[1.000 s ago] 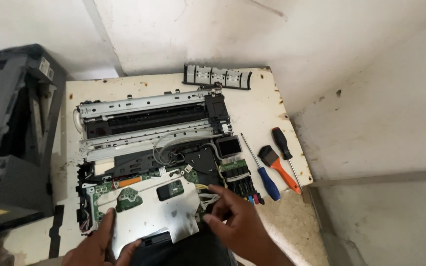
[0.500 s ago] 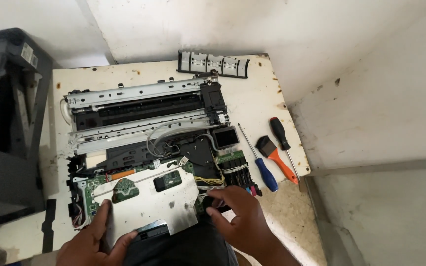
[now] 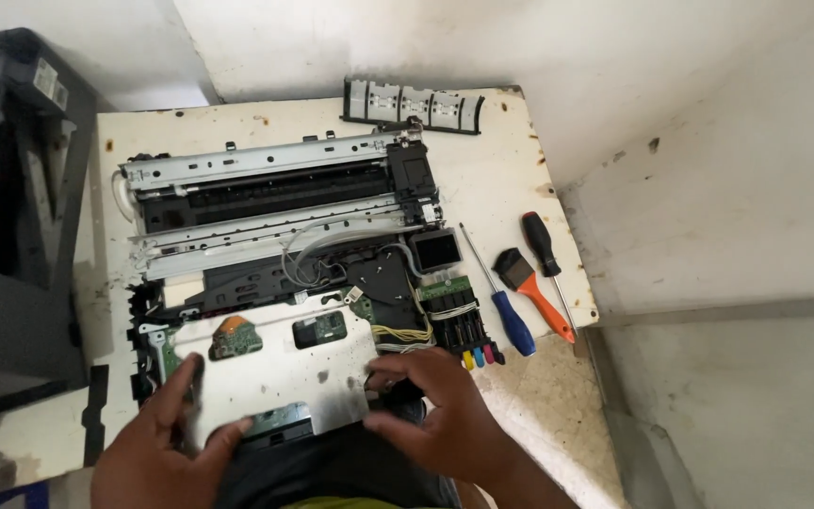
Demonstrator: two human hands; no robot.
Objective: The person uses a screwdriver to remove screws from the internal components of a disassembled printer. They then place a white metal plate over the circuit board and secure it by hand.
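Note:
A stripped printer chassis [image 3: 275, 203] with metal rails and black rollers lies on a stained white table [image 3: 501, 170]. At its near edge sits a flat silver metal plate [image 3: 280, 372] carrying small green circuit boards. My left hand [image 3: 162, 443] grips the plate's near left corner, thumb on top. My right hand [image 3: 440, 405] holds the plate's right edge, fingers curled beside yellow wires [image 3: 398, 335] and a row of ink tubes with coloured ends [image 3: 468, 330].
A blue-handled screwdriver [image 3: 501, 302], a small brush with an orange handle [image 3: 534, 287] and a black-handled screwdriver [image 3: 548, 259] lie at the table's right. A black slotted panel [image 3: 412, 104] rests at the far edge. A dark printer housing [image 3: 11, 217] stands at left.
My view has shifted, so the printer sits lower and more central. Both hands have closed onto the metal plate's near edge, the right hand moving from the wires to the plate's right side.

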